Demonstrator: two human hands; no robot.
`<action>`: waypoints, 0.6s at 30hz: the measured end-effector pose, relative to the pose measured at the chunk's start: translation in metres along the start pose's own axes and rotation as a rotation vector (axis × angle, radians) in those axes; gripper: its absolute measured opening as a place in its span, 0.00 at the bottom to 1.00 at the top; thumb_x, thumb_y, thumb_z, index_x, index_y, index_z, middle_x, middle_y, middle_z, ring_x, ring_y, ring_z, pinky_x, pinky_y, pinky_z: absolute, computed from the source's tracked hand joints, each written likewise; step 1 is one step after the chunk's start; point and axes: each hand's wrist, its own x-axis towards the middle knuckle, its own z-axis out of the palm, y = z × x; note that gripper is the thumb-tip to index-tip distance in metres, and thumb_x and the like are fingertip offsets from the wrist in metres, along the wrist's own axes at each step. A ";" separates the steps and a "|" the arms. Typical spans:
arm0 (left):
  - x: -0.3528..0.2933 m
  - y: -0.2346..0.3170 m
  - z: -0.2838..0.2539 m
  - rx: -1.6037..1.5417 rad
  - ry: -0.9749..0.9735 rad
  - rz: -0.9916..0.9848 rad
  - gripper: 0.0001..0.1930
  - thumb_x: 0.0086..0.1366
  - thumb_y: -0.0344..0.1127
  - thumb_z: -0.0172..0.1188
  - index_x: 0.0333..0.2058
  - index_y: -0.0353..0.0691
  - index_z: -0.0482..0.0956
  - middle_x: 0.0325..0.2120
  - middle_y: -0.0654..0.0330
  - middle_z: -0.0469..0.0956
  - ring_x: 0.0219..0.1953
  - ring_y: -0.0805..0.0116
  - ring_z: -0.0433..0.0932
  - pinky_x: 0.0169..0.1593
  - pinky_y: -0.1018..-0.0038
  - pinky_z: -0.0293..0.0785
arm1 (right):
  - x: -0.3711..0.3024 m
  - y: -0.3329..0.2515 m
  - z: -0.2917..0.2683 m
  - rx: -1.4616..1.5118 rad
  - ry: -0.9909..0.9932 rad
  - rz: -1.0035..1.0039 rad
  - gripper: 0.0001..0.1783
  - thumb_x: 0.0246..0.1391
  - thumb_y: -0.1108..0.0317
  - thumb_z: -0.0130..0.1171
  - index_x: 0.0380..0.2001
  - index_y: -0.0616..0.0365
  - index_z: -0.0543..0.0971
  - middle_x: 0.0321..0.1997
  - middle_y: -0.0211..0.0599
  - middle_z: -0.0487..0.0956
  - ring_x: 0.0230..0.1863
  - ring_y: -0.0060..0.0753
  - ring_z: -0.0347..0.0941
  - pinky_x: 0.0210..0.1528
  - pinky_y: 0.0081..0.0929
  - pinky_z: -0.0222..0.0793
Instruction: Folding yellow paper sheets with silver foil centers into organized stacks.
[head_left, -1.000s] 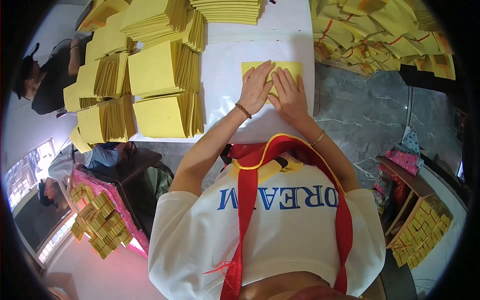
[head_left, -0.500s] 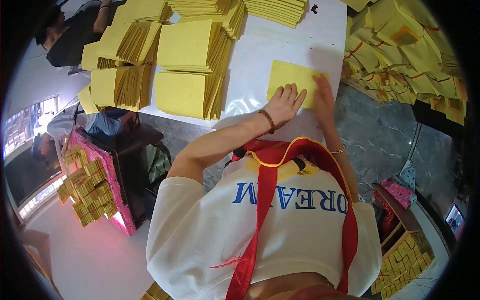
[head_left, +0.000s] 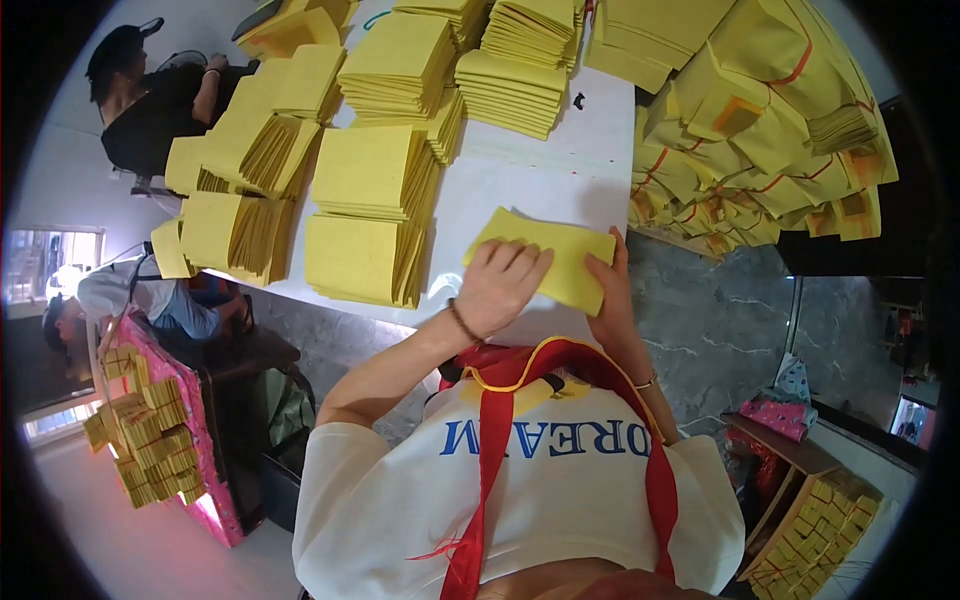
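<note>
Both my hands are on a sheet of yellow paper [head_left: 560, 255] above the near part of the white table. The paper is tilted and bowed, its far left corner pointing away from me. My left hand [head_left: 502, 288] is closed over its left side with the fingers curled; the edge under them is hidden. At the right end, my right hand [head_left: 612, 290] pinches the paper, thumb on top and the other fingers mostly behind it. Whether this is one sheet or several layers, I cannot tell.
Piles of folded yellow paper [head_left: 365, 255] line the left and far side of the white table [head_left: 500, 180]. Bundles tied with red bands [head_left: 750, 130] heap up at the right. Two people sit at the left, near a pink-covered table [head_left: 205, 450] of small yellow bundles.
The paper was lying flat under my hands; now it is raised and bent. My left fingers have curled, and my right hand has taken the right end. The whole view has shifted.
</note>
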 end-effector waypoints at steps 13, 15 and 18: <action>-0.136 -0.078 -0.112 0.484 0.152 -0.184 0.21 0.47 0.32 0.51 0.43 0.50 0.76 0.40 0.63 0.73 0.43 0.67 0.71 0.46 0.68 0.64 | -0.014 0.057 0.134 -0.131 -0.677 0.146 0.49 0.50 0.76 0.54 0.64 0.47 0.32 0.55 0.48 0.64 0.46 0.31 0.68 0.44 0.26 0.67; -0.152 -0.096 -0.109 0.519 0.147 -0.214 0.21 0.47 0.32 0.52 0.43 0.51 0.76 0.40 0.63 0.73 0.43 0.67 0.71 0.46 0.68 0.64 | -0.001 0.071 0.149 -0.230 -0.730 0.141 0.47 0.50 0.76 0.54 0.64 0.48 0.35 0.54 0.48 0.65 0.44 0.30 0.69 0.42 0.25 0.67; -0.167 -0.119 -0.095 0.514 0.124 -0.252 0.22 0.47 0.31 0.51 0.44 0.52 0.76 0.40 0.63 0.73 0.44 0.66 0.70 0.46 0.67 0.63 | 0.009 0.089 0.163 -0.340 -0.685 0.102 0.38 0.50 0.74 0.53 0.62 0.56 0.49 0.44 0.45 0.71 0.36 0.26 0.71 0.35 0.21 0.69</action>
